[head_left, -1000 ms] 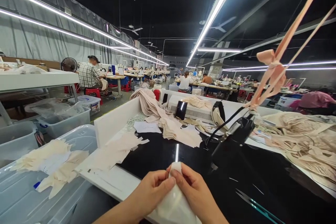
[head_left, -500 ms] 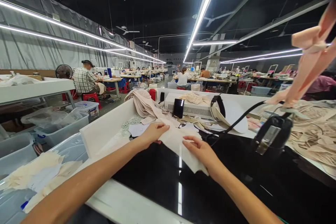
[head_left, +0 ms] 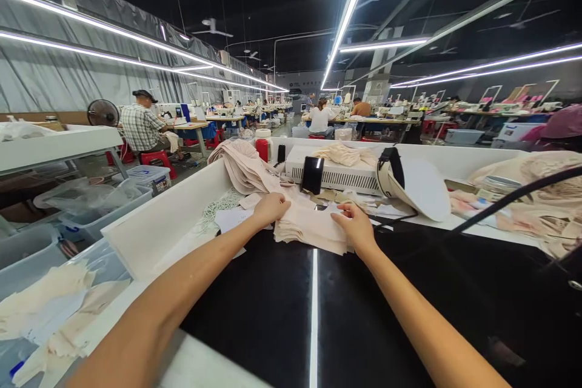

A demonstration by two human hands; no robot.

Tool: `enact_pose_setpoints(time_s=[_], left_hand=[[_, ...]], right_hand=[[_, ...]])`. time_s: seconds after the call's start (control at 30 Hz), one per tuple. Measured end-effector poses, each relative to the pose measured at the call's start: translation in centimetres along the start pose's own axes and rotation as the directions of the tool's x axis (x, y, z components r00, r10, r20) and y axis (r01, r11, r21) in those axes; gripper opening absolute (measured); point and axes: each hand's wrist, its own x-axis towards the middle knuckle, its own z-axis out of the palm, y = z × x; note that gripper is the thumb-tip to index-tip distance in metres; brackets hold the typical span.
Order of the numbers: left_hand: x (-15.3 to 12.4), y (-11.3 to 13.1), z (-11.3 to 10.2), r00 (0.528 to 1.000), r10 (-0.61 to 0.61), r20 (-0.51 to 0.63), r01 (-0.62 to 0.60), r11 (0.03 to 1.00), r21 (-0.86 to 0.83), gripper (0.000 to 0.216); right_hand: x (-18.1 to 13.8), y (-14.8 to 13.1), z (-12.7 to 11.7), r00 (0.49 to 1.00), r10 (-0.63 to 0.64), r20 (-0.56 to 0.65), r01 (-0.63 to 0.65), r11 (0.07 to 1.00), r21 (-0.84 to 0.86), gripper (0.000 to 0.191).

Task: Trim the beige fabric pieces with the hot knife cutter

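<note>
Pale pink cut fabric pieces (head_left: 313, 231), with several layered edges at the front, lie between my hands near the back of the glossy black tabletop (head_left: 254, 303). My left hand (head_left: 273, 209) has its fingers closed on their left edge. My right hand (head_left: 357, 227) pinches the right edge between thumb and fingers. Behind my left hand, a long stack of the same pink fabric (head_left: 243, 167) drapes over the white side wall. White paper with small marks (head_left: 231, 218) and a tangle of pale green cord (head_left: 220, 206) are beside my left wrist.
A phone (head_left: 313, 174) leans on a white vented box (head_left: 345, 170). A white visor (head_left: 411, 185) is right of it. A black cable (head_left: 509, 200) crosses at right, before heaped beige fabric (head_left: 541, 176). Blue bins (head_left: 104, 212) stand left. Co-workers sit at sewing tables beyond.
My hands have carried the fabric away from me towards the back of the tabletop, where it lies broadside between them. The black device hanging from a peach strap has left view at right.
</note>
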Motion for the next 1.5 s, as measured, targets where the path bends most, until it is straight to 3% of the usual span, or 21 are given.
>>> enact_pose_setpoints(time_s=[0.2, 0.33, 0.47, 0.7, 0.8, 0.9, 1.1, 1.27, 1.4, 1.5], left_hand=[[0.1, -0.8, 0.6, 0.999, -0.023, 0.025, 0.022, 0.999, 0.038, 0.033], [-0.4, -1.1, -0.4, 0.998, -0.032, 0.053, 0.031, 0.999, 0.024, 0.034], [-2.0, -2.7, -4.1, 0.997, -0.061, 0.05, 0.056, 0.994, 0.094, 0.032], [-8.8, -8.7, -12.0, 0.98, -0.198, 0.02, 0.173, 0.898, 0.405, 0.028], [-11.7, -11.2, -13.1, 0.974, -0.228, 0.0, 0.202, 0.863, 0.462, 0.028], [-13.8, -13.0, -12.8, 0.97, -0.241, 0.016, 0.207, 0.864, 0.459, 0.029], [-15.7, -14.4, -11.4, 0.989, -0.144, -0.026, 0.145, 0.94, 0.31, 0.028], [-16.5, -13.6, -12.4, 0.995, -0.028, -0.093, 0.031, 0.999, 0.031, 0.026], [-18.0, -11.1, -13.2, 0.999, 0.031, -0.041, -0.04, 0.966, -0.255, 0.038], [-19.3, -8.7, -12.5, 0.995, 0.075, 0.065, -0.04, 0.905, -0.424, 0.047]], right_hand=[[-1.8, -0.8, 0.4, 0.98, -0.2, 0.015, 0.196, 0.937, -0.289, 0.034], [-3.9, -2.5, 1.9, 0.919, -0.351, 0.179, 0.391, 0.864, -0.316, 0.035], [-5.5, -3.3, 3.1, 0.866, -0.405, 0.292, 0.484, 0.825, -0.292, 0.03], [-8.0, -5.1, 1.9, 0.827, -0.487, 0.282, 0.543, 0.822, -0.171, 0.037], [-10.2, -6.0, 1.4, 0.794, -0.525, 0.307, 0.571, 0.817, -0.083, 0.036], [-12.6, -6.7, 1.2, 0.771, -0.53, 0.354, 0.572, 0.82, -0.017, 0.033], [-16.6, -8.2, 0.9, 0.754, -0.405, 0.518, 0.409, 0.906, 0.113, 0.03], [-17.9, -9.5, 0.5, 0.762, -0.308, 0.569, 0.262, 0.951, 0.163, 0.033], [-18.7, -11.2, 0.4, 0.763, -0.105, 0.638, -0.073, 0.966, 0.246, 0.06], [-19.8, -12.8, 0.2, 0.711, 0.024, 0.703, -0.377, 0.857, 0.351, 0.083]])
